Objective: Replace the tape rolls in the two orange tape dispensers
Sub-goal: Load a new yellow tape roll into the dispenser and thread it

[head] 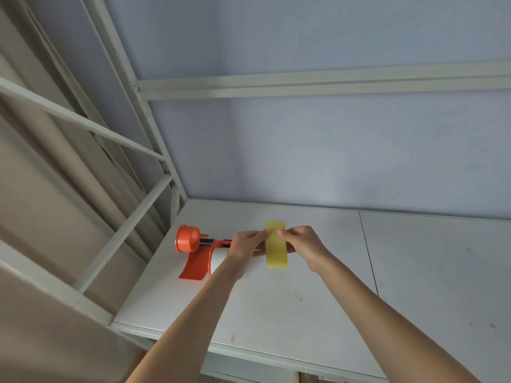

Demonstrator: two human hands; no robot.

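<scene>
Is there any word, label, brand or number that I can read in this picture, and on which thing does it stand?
None: no readable text shows on the orange tape dispenser, the yellow tape roll or the white table.

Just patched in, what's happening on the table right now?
A person holds a yellowish tape roll edge-on between both hands, left hand and right hand, above the white table. One orange tape dispenser lies on the table beside the left hand. Only that one dispenser is in view, and the roll is not on it yet.
</scene>
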